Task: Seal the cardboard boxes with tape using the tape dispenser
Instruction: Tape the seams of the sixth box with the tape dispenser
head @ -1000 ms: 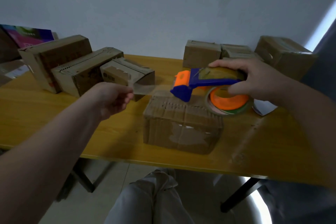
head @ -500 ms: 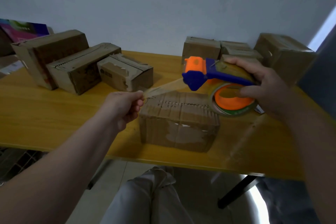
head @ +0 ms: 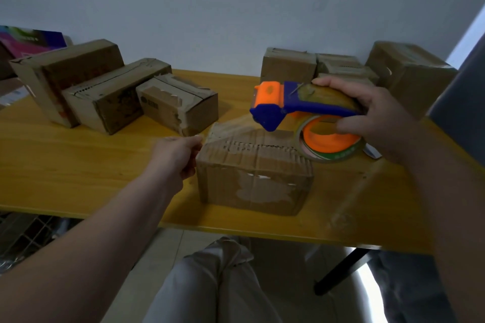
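Note:
A worn cardboard box sits near the front edge of the yellow table, its top seam perforated and ragged. My right hand grips a blue and orange tape dispenser with an orange-cored tape roll, held just above the box's right end. A strip of clear tape runs from the dispenser's mouth down and left. My left hand pinches the free end of that strip at the box's upper left corner.
Three cardboard boxes lie in a row at the back left. Several more boxes stand at the back right by the wall. A white scrap of paper lies behind the roll. My knees show below the table edge.
My left hand has drawn the tape end down to the box's left corner. The dispenser stays above the box's right end, and the view has shifted slightly.

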`<state>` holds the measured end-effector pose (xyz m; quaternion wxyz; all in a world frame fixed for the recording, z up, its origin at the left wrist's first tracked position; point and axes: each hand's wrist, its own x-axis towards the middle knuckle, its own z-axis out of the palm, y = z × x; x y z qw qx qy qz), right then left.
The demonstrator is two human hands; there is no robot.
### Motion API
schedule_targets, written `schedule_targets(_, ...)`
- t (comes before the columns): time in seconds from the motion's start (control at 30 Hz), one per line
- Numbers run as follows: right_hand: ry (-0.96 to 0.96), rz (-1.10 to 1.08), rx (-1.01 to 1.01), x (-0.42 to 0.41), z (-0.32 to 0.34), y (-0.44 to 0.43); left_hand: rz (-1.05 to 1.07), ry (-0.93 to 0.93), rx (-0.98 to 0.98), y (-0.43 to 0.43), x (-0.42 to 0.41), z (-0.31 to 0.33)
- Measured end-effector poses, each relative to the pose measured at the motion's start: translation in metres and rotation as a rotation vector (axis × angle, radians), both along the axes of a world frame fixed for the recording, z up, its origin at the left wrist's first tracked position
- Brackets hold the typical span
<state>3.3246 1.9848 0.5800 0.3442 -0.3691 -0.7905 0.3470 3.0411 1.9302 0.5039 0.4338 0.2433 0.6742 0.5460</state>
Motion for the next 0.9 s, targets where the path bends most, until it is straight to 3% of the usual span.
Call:
schedule_targets(0.23,0.014,-0.008,0.003,-0.001,-0.001,0.000,-0.195,0.237,-0.076,0.002,0.000,0.002)
schedule_targets(0.43,0.002,-0.019,0.009,-0.002,0.000,-0.001,-0.364,0.401,-0.277,-0.002,-0.004,-0.002)
schedule_targets(0.5,0.001,-0.026,0.007,-0.003,0.000,-0.001,-0.259,0.440,-0.155,-0.002,-0.007,-0.003)
schedule_targets(0.57,0.007,-0.030,0.000,-0.003,0.000,-0.001,-0.133,0.346,0.071,-0.004,-0.005,0.003)
schedule_targets(0.63,0.011,-0.028,-0.005,-0.004,0.000,0.000,-0.195,0.235,0.193,-0.009,0.003,0.008)
schedule_targets(0.9,0.010,-0.031,0.014,-0.004,-0.002,0.002,-0.557,0.418,0.032,-0.015,0.007,0.014)
